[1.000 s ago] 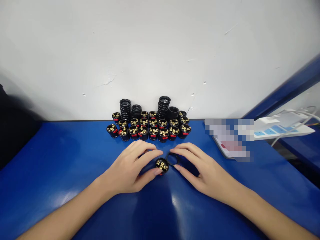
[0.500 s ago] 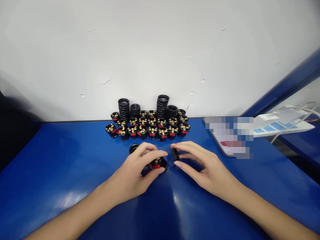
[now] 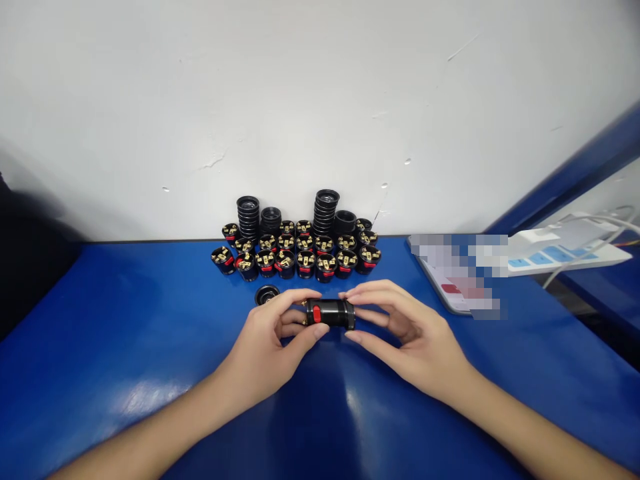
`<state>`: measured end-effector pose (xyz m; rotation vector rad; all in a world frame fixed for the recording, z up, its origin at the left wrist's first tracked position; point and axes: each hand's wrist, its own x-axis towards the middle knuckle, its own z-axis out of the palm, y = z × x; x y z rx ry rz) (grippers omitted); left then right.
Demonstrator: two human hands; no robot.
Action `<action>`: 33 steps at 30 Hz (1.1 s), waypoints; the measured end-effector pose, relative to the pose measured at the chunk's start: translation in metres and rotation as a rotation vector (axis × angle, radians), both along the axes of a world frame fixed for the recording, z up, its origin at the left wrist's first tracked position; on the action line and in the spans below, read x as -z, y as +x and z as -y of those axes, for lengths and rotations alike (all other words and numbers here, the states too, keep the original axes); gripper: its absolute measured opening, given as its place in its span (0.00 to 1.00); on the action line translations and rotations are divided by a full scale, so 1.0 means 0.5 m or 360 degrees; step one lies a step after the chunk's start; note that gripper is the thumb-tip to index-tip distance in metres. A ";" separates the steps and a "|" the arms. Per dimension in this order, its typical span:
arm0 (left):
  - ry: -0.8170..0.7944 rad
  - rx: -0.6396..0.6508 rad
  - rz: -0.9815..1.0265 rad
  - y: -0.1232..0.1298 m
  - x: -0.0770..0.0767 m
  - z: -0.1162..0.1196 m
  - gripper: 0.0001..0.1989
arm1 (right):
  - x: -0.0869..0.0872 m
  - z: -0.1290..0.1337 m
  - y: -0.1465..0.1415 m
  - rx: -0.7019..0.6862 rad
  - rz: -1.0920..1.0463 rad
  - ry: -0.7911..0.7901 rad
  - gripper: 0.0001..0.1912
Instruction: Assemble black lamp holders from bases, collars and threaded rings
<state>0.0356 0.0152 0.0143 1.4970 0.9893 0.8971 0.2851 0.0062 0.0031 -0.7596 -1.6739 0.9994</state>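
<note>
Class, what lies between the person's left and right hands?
In the head view: a black cylinder with a red tab, held sideways, with a black ring at its right end.

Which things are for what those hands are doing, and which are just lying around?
In use: black cylinder with red tab, black ring, both held; likely also brass-contact cylinders, stacked black rings, loose round black piece.

Probably just lying about: phone, power strip, white cables.

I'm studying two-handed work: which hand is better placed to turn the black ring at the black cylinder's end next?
Probably the right hand: it holds the black ring at its edges, while the left hand grips the black cylinder near its red part.
</note>
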 end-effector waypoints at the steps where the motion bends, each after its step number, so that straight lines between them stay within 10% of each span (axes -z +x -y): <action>1: 0.0012 0.0004 -0.0020 -0.001 -0.003 0.000 0.20 | 0.000 0.001 0.001 0.0024 0.0011 0.0021 0.22; 23: 0.0144 -0.0076 -0.0163 -0.005 -0.030 0.011 0.12 | -0.020 0.004 -0.009 0.0159 0.0303 0.0265 0.19; 33: 0.0358 -0.0136 -0.0027 -0.026 -0.017 -0.005 0.14 | -0.081 -0.012 -0.032 0.0080 0.0157 -0.0253 0.16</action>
